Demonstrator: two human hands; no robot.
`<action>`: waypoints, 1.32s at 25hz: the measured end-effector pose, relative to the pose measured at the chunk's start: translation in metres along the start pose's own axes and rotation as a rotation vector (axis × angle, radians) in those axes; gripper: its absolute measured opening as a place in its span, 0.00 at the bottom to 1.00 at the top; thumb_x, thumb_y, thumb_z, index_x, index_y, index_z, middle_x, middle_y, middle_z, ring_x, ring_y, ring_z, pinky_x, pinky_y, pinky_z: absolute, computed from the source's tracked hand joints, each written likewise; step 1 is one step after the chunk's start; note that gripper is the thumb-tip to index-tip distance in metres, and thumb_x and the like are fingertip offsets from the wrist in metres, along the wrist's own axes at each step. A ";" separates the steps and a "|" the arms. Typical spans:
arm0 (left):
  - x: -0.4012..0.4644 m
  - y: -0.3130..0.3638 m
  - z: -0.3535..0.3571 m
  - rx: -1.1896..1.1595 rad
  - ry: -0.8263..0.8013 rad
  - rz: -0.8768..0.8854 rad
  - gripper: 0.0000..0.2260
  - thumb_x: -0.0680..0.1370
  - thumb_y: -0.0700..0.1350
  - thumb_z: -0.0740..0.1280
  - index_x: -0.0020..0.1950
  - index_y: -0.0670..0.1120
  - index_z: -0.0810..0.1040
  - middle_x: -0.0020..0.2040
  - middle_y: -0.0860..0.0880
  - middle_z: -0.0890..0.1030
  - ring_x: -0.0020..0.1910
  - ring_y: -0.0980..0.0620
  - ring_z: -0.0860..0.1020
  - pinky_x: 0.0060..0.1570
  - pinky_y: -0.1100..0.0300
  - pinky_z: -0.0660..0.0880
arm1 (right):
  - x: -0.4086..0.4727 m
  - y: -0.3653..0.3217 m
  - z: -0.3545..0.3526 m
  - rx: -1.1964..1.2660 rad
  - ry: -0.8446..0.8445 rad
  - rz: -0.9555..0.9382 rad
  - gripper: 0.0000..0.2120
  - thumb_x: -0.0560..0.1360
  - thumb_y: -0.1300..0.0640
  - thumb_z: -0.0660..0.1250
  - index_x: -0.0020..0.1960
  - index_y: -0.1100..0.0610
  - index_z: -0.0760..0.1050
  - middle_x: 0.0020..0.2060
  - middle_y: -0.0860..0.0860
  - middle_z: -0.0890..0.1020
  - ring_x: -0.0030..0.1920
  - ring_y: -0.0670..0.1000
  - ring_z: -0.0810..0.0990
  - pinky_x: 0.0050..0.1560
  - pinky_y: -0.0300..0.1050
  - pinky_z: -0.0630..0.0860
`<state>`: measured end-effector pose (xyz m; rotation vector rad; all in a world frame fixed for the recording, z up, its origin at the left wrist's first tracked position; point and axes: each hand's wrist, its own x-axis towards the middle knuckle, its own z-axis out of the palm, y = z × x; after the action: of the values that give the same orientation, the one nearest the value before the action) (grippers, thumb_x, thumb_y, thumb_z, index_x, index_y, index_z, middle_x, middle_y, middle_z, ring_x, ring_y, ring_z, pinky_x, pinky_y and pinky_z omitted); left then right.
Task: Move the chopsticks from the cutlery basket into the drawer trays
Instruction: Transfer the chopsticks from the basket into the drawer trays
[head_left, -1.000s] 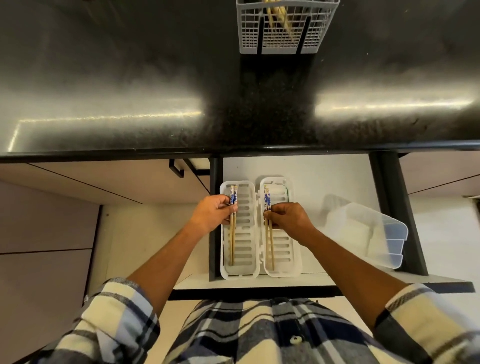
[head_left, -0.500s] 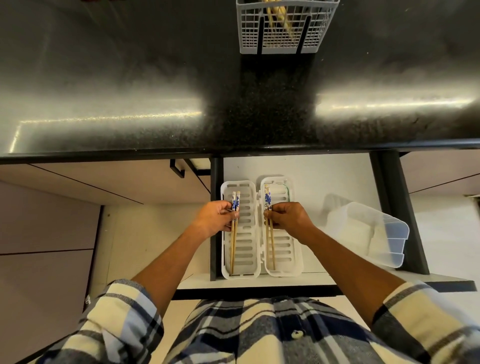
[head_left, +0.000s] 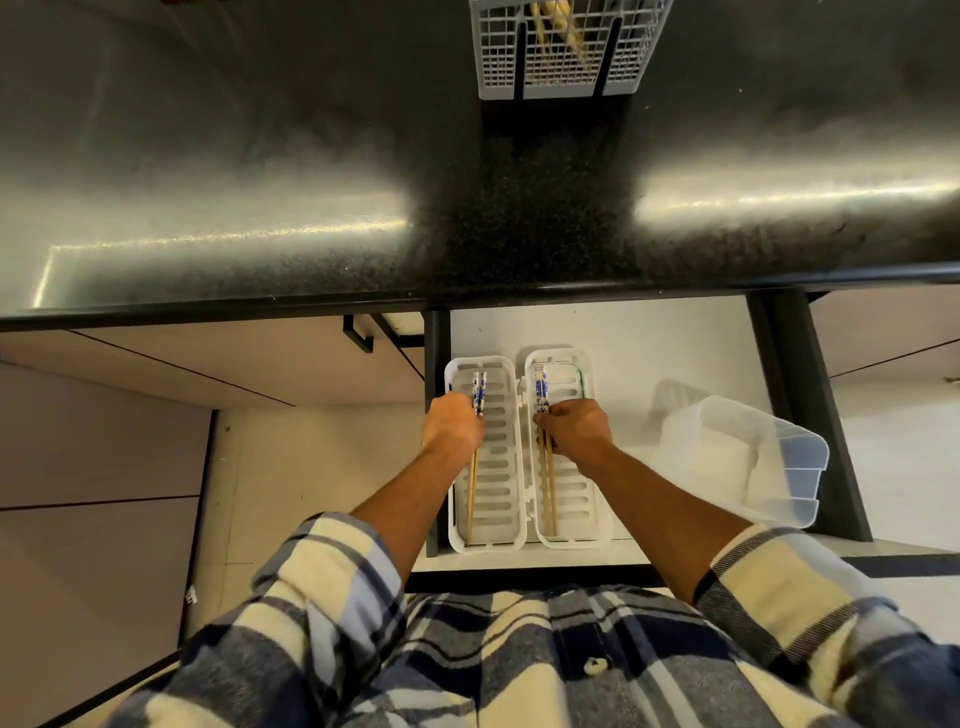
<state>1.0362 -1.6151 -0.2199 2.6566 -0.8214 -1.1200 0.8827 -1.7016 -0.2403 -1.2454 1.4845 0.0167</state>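
Two white slotted trays lie side by side in the open drawer: the left tray and the right tray. My left hand grips a pair of wooden chopsticks with blue-patterned tops lying lengthwise along the left tray. My right hand grips a second such pair along the right tray's left side. The grey cutlery basket stands on the counter at the top, with more chopsticks inside it.
A black speckled countertop overhangs the drawer. A clear plastic container lies tilted at the drawer's right. The drawer's dark side rails flank it. Closed cabinet fronts are on the left.
Both hands slid a little toward me along the chopsticks, so more of the blue tops shows. The pairs now lie lower, flat along the trays.
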 end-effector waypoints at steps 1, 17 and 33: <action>0.002 0.003 0.000 0.027 0.009 0.009 0.08 0.78 0.41 0.66 0.52 0.41 0.83 0.48 0.41 0.83 0.46 0.43 0.82 0.49 0.49 0.82 | 0.000 -0.001 0.002 -0.010 0.007 0.001 0.08 0.73 0.57 0.74 0.39 0.62 0.83 0.40 0.61 0.85 0.43 0.61 0.86 0.47 0.56 0.84; 0.012 0.023 0.015 0.170 -0.019 -0.164 0.11 0.81 0.38 0.61 0.62 0.37 0.76 0.60 0.39 0.79 0.57 0.42 0.80 0.55 0.51 0.79 | 0.005 -0.007 0.010 -0.141 0.064 0.005 0.07 0.72 0.55 0.73 0.43 0.59 0.83 0.36 0.54 0.82 0.41 0.57 0.84 0.46 0.48 0.83; 0.008 0.026 0.023 0.378 0.064 -0.085 0.11 0.81 0.35 0.58 0.59 0.38 0.77 0.58 0.40 0.81 0.57 0.41 0.80 0.51 0.51 0.78 | 0.000 0.000 0.012 -0.286 0.088 -0.039 0.11 0.78 0.58 0.66 0.55 0.63 0.80 0.50 0.59 0.83 0.50 0.59 0.82 0.51 0.48 0.81</action>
<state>1.0136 -1.6397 -0.2330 3.0411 -1.0047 -0.9721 0.8913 -1.6938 -0.2447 -1.5210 1.5715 0.1546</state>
